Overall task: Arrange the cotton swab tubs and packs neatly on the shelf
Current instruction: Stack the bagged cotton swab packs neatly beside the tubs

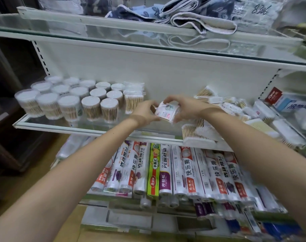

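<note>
Both hands hold one small cotton swab pack (166, 110) with a pink and white label, above the middle of the glass shelf (44, 125). My left hand (145, 112) grips its left end and my right hand (181, 107) curls over its top and right side. Round cotton swab tubs (70, 100) stand in neat rows on the shelf's left half. Clear bags of wooden swabs (133, 98) stand upright just right of the tubs. Loose swab packs (227, 107) lie in a jumbled heap on the right half.
Two swab bundles (199, 135) lie at the shelf's front edge, right of centre. Boxed goods (291, 103) sit at far right. Rolls of plastic wrap (166, 170) fill the shelf below. Folded towels (183, 14) lie on the glass shelf above.
</note>
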`<state>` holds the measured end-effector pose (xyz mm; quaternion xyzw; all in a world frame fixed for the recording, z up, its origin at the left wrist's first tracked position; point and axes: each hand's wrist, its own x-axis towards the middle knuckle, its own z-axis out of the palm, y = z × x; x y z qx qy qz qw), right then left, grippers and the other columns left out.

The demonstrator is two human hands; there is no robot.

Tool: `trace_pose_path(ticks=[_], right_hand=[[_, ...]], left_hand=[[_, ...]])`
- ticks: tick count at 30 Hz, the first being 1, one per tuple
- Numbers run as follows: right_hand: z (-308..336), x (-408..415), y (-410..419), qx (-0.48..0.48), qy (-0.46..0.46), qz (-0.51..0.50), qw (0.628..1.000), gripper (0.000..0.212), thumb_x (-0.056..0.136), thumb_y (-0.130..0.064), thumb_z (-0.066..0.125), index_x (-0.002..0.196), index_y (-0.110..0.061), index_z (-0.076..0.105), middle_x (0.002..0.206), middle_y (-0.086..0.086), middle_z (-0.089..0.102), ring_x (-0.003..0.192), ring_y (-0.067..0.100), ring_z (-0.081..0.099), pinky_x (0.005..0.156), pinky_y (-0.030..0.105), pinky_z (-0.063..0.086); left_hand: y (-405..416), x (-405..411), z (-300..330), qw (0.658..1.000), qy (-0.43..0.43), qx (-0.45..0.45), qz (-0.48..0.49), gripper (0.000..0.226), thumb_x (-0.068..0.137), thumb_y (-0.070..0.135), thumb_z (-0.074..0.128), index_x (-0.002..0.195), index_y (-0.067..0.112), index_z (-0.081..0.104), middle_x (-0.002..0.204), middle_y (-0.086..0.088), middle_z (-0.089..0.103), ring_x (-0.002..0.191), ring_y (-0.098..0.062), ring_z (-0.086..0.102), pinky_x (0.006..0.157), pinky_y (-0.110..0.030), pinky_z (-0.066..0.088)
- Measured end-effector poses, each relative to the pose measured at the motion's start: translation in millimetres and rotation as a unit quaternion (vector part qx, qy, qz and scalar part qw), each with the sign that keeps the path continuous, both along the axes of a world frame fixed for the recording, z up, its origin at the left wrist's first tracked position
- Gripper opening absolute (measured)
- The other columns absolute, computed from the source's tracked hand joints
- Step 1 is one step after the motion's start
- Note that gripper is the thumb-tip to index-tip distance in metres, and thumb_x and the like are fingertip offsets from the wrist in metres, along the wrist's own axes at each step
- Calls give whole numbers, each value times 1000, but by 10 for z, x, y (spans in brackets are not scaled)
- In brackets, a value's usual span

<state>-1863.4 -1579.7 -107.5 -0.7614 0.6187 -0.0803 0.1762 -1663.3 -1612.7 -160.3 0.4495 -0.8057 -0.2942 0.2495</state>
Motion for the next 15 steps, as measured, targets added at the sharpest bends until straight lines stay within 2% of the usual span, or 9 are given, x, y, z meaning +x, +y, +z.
trace_pose_path(ticks=[2, 4, 5, 7, 9, 11, 13, 15], right_hand=[[-48, -43, 52, -15, -59, 0, 998, 72, 74, -11, 84, 132, -34, 49, 109, -20, 58, 85, 2, 61, 71, 21, 49], [-75, -105, 76, -21, -154, -15, 988, 65, 75, -9, 82, 131, -29, 53, 125, -9, 60, 92, 10, 67, 85, 30, 56], [-60, -133, 95, -17, -196, -28, 980, 59, 78, -9, 80, 129, -27, 56, 126, -6, 61, 96, 12, 68, 89, 31, 55], [-3, -162, 148, -10, -244, -37, 969, 42, 85, -13, 75, 124, -23, 63, 118, -2, 68, 99, 13, 70, 88, 25, 54], [22, -172, 187, -7, -279, -25, 960, 30, 90, -13, 73, 119, -12, 67, 104, 3, 74, 93, 16, 73, 83, 23, 56], [29, -165, 204, -17, -295, -17, 955, 24, 90, -11, 72, 114, -5, 69, 98, 6, 75, 88, 21, 73, 78, 24, 59], [14, -173, 182, -30, -287, -15, 957, 22, 91, -12, 72, 111, -5, 70, 99, 8, 74, 90, 24, 73, 80, 28, 60], [-16, -206, 156, -39, -280, -13, 959, 21, 90, -12, 73, 111, -8, 71, 101, 7, 74, 91, 25, 73, 84, 34, 60]], left_hand=[[63, 32, -26, 999, 33, 8, 26, 44, 80, 16, 81, 118, 13, 59, 105, 0, 66, 73, -8, 61, 52, -16, 45], [131, 47, -56, 996, 66, 18, 53, 50, 79, 15, 81, 121, 16, 54, 102, 1, 65, 85, -11, 63, 60, -16, 46], [167, 54, -62, 993, 91, 31, 65, 56, 78, 13, 81, 125, 16, 52, 101, 1, 65, 89, -11, 64, 65, -16, 47], [229, 71, -64, 987, 132, 53, 79, 70, 76, 10, 82, 135, 18, 45, 96, 1, 64, 88, -8, 63, 65, -12, 47], [289, 77, -62, 987, 130, 52, 82, 79, 76, 9, 82, 142, 21, 41, 96, 0, 63, 87, -6, 61, 60, -8, 43], [333, 65, -60, 987, 126, 53, 81, 84, 75, 9, 82, 145, 22, 39, 100, -2, 63, 92, -10, 62, 60, -10, 43], [374, 58, -66, 986, 131, 56, 83, 86, 74, 9, 83, 146, 23, 39, 104, -6, 64, 97, -15, 63, 62, -12, 44], [419, 61, -67, 984, 145, 62, 78, 85, 75, 10, 83, 145, 24, 39, 103, -8, 65, 92, -15, 64, 61, -12, 45]])
